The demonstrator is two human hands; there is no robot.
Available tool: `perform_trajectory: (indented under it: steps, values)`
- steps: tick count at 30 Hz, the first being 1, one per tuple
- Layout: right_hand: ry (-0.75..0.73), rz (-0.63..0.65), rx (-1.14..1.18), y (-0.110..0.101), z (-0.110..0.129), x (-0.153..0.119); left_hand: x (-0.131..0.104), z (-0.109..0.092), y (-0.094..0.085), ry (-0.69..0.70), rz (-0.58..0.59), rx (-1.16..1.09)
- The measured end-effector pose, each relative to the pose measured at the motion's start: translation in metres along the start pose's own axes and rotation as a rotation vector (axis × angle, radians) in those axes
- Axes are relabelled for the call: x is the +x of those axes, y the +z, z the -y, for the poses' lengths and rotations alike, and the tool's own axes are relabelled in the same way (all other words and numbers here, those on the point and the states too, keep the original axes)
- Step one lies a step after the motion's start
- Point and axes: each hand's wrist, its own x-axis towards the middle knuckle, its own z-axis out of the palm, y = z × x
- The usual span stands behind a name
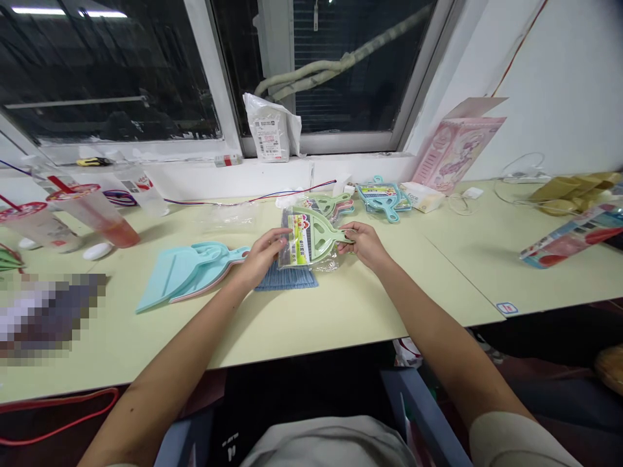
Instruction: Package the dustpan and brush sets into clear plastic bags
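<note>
Between my two hands is a green mini dustpan and brush set (pixel 318 237) in clear wrapping with a bright label. My left hand (pixel 265 255) grips its bristle end at the left, thumb on the wrapping. At the right, my right hand (pixel 363 243) pinches the green handle. Blue brush bristles (pixel 287 277) show on the table just below the set. Left of my left hand lie stacked light blue dustpans (pixel 187 272) with a pink edge beneath. Behind the held set are another wrapped green set (pixel 327 204) and wrapped blue sets (pixel 384 199).
Two cups with red straws (pixel 104 217) and a white mouse (pixel 97 251) stand left. Clear plastic wrapping (pixel 228 217) lies near the wall. A pink box (pixel 457 149), white cable and standing package (pixel 574 235) are on the right. The table's front edge runs below my forearms.
</note>
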Motion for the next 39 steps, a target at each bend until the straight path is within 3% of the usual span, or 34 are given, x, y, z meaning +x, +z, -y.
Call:
perform_trajectory:
  steps: [4,14,20,29,35,39]
  values:
    - [0.015,0.093,-0.016,0.003,-0.002,-0.003,0.004,0.004,-0.004,-0.016,0.032,-0.076]
    - [0.011,0.138,-0.047,0.004,-0.003,-0.006,0.006,0.017,-0.008,-0.071,0.078,0.009]
    - [0.004,0.194,-0.096,0.004,-0.002,-0.007,0.005,0.013,-0.016,-0.087,0.137,0.091]
    - [0.015,0.21,-0.098,0.005,0.0,-0.009,0.002,0.001,-0.014,-0.1,0.122,0.169]
    - [0.024,0.124,-0.029,-0.005,0.004,0.001,0.008,0.006,-0.015,-0.032,0.03,0.033]
    - [0.043,-0.004,-0.018,-0.03,0.027,0.038,0.01,0.015,-0.017,0.15,-0.145,0.256]
